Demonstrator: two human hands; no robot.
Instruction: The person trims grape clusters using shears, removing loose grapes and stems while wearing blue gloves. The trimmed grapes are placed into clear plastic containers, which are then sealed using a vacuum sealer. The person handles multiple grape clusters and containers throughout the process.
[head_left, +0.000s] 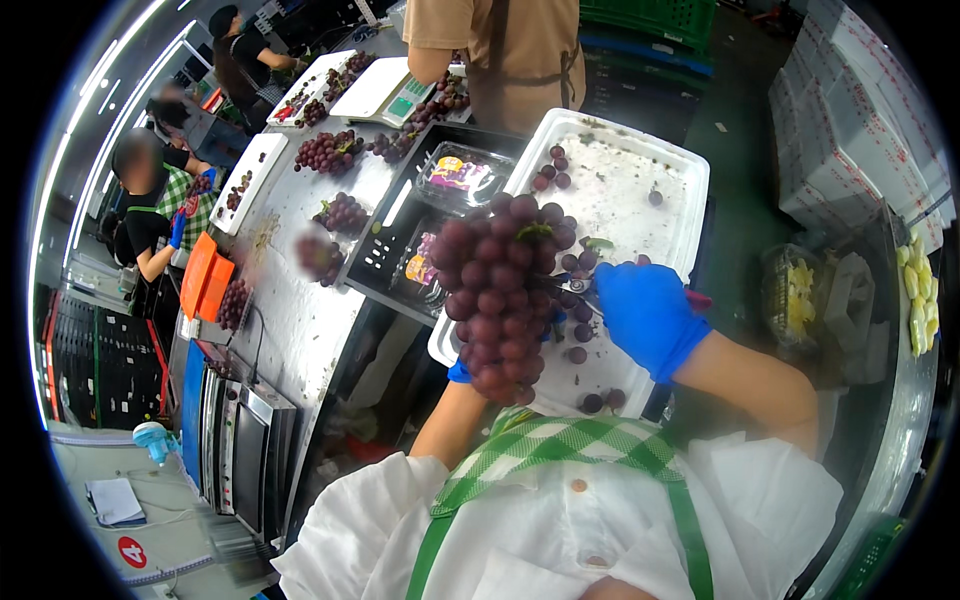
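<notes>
A large bunch of dark red grapes (495, 292) hangs before my chest, over the near part of a white foam tray (622, 225). My left hand (459, 371), in a blue glove, supports it from behind and is mostly hidden by the fruit. In my blue-gloved right hand (649, 319) is a pair of small metal scissors (579, 285). Their blades point left, against the right side of the bunch; the tips are hidden among the grapes. Loose grapes (551, 171) lie in the tray, with several more beneath the scissors.
Left of the tray sits a black crate (382, 262) with clear plastic grape boxes (461, 176). More bunches (330, 152), a scale (382, 90) and an orange bin (206, 276) stand on the metal table. A co-worker (495, 52) stands close ahead. White cartons (847, 135) are stacked at right.
</notes>
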